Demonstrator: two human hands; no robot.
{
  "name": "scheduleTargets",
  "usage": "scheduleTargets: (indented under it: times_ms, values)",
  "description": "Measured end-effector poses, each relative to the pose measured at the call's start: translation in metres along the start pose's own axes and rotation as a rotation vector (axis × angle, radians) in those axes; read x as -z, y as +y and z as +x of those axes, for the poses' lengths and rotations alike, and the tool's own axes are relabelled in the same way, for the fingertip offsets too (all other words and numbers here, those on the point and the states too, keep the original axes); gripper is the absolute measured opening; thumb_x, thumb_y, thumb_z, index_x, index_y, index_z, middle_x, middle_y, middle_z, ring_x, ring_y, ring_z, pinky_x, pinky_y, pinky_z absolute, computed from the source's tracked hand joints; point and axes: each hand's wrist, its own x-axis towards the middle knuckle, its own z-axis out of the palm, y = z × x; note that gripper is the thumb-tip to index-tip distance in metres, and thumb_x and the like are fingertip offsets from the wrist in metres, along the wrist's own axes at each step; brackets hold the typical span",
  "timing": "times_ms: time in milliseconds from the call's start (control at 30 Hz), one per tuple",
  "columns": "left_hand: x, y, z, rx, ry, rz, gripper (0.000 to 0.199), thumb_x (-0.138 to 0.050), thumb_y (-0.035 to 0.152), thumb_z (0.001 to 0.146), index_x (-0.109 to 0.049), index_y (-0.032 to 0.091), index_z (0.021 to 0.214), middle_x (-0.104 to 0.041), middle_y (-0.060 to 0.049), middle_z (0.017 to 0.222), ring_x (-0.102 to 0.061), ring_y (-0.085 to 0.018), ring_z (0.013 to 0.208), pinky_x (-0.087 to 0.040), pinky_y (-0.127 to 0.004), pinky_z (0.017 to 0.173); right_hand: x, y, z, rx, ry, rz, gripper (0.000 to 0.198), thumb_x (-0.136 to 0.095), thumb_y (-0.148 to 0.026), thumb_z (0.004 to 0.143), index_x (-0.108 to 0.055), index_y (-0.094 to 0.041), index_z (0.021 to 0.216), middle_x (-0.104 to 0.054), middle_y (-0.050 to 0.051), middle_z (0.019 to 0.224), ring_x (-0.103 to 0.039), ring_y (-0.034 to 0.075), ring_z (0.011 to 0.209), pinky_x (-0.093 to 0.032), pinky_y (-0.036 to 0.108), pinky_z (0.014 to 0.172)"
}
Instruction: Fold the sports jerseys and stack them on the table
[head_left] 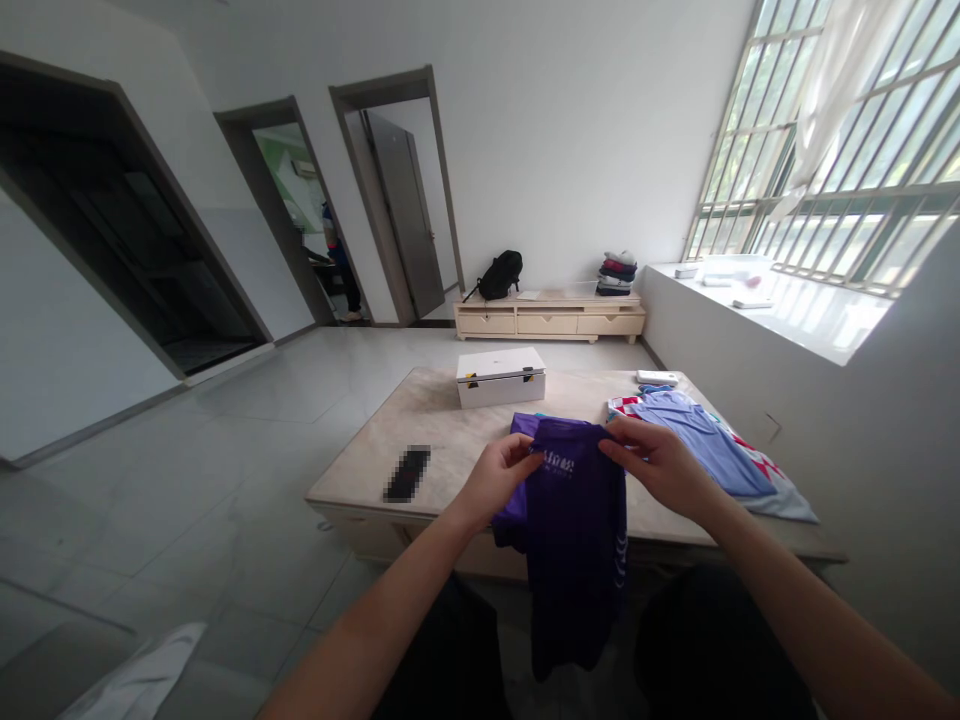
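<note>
A dark purple shirt [574, 540] with white lettering hangs over the near edge of the beige table [420, 430], its top part lying on the tabletop. My left hand [499, 475] pinches the shirt's upper left edge. My right hand [656, 460] grips its upper right edge. Both forearms reach in from the bottom of the view.
A light blue shirt [705, 445] lies over a red-and-white checked one [765, 465] at the table's right. A white box [500, 376] sits at the far side, a dark phone [406, 473] at the left. A low cabinet [549, 316] with a black backpack [501, 274] stands against the wall.
</note>
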Motion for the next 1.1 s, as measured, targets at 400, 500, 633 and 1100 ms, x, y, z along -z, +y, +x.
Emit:
scheduleTargets:
  times_ms: [400,500,633,1100]
  values:
    - [-0.034,-0.015,-0.021,-0.161,0.161,0.277,0.028,-0.050,0.044,0.102,-0.054,0.024,0.120,-0.066,-0.008,0.111,-0.064,-0.020,0.099,-0.051,-0.032,0.085,-0.057,0.023,-0.009,-0.032,0.537,-0.333,0.027,-0.038,-0.039,0.105,-0.059,-0.022,0.110,-0.069,0.005,0.082,-0.064,0.023,0.070,-0.041,0.032,0.065]
    - [-0.035,-0.028,-0.022,-0.103,0.116,0.233,0.041,-0.067,0.040,0.093,-0.053,0.024,0.127,-0.066,-0.009,0.119,-0.064,-0.020,0.101,-0.052,-0.031,0.083,-0.055,0.024,-0.007,0.027,0.529,-0.367,0.026,-0.039,-0.037,0.105,-0.060,-0.022,0.110,-0.071,0.006,0.082,-0.066,0.022,0.069,-0.042,0.031,0.065]
    - [-0.038,-0.033,-0.020,-0.124,0.060,0.326,0.043,-0.078,0.024,0.081,-0.062,0.022,0.120,-0.068,-0.007,0.113,-0.064,-0.021,0.101,-0.051,-0.031,0.085,-0.051,0.026,-0.005,0.146,0.502,-0.365,0.023,-0.042,-0.032,0.105,-0.061,-0.021,0.110,-0.072,0.004,0.081,-0.067,0.019,0.066,-0.044,0.029,0.063]
    - [-0.024,-0.034,-0.016,-0.067,0.085,0.355,0.026,-0.049,0.033,0.097,-0.065,0.016,0.086,-0.062,0.000,0.078,-0.055,-0.017,0.077,-0.040,-0.025,0.069,-0.004,0.044,-0.002,0.518,0.380,-0.653,0.016,-0.053,-0.024,0.103,-0.067,-0.019,0.110,-0.078,0.005,0.085,-0.073,0.017,0.064,-0.047,0.026,0.058]
